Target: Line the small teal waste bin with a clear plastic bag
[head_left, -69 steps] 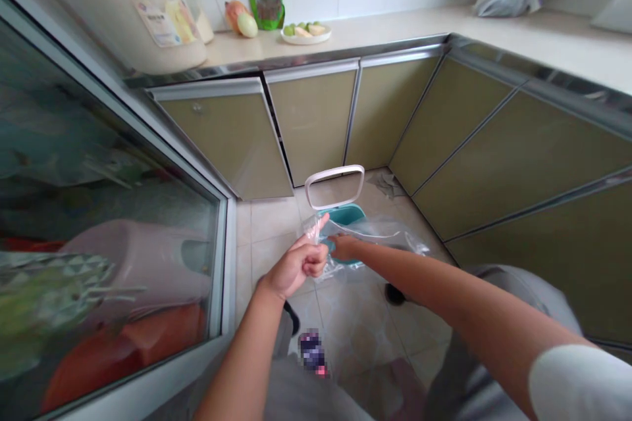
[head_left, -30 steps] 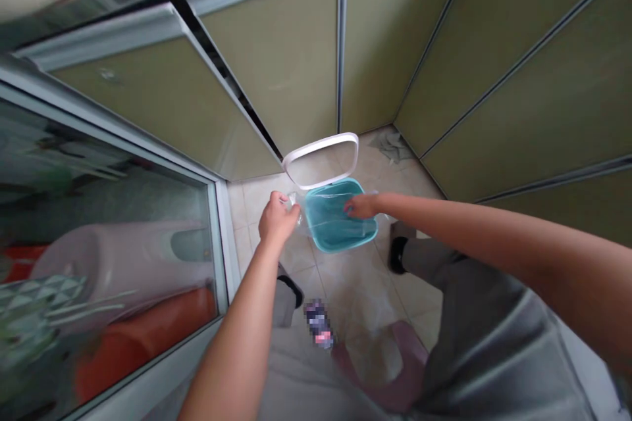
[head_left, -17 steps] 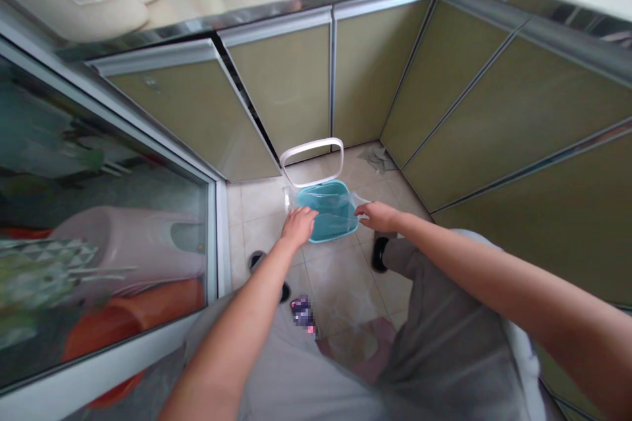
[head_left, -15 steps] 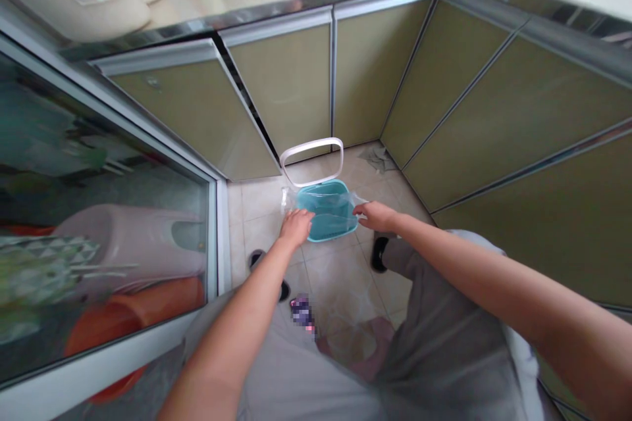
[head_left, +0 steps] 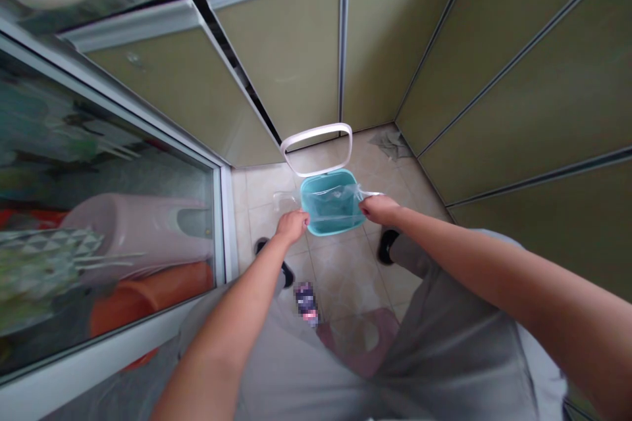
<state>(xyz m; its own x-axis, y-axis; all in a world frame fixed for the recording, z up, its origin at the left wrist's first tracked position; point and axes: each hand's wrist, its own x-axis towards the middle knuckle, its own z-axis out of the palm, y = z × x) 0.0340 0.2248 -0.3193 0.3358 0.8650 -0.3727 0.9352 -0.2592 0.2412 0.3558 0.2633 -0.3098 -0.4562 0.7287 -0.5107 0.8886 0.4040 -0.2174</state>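
Note:
A teal trash bin stands on the tiled floor, its white rim frame tilted up at the far side. Across the bin's mouth stretches a clear plastic bag. My left hand is closed on the bag at the bin's left edge. At the right edge my right hand grips the bag too, fingers curled in. Some of the clear plastic sticks out past each hand. The bin's bottom is partly veiled by the film.
Beige cabinets line the far and right sides; one door at the left sits slightly ajar. A glass door stands at my left. A grey cloth-like scrap lies in the corner. Between my legs are a pixelated item and something pink.
My view has tipped down and moved closer, so the countertop items have left the picture. My fingers have closed more tightly, and the bag is stretched flatter across the bin.

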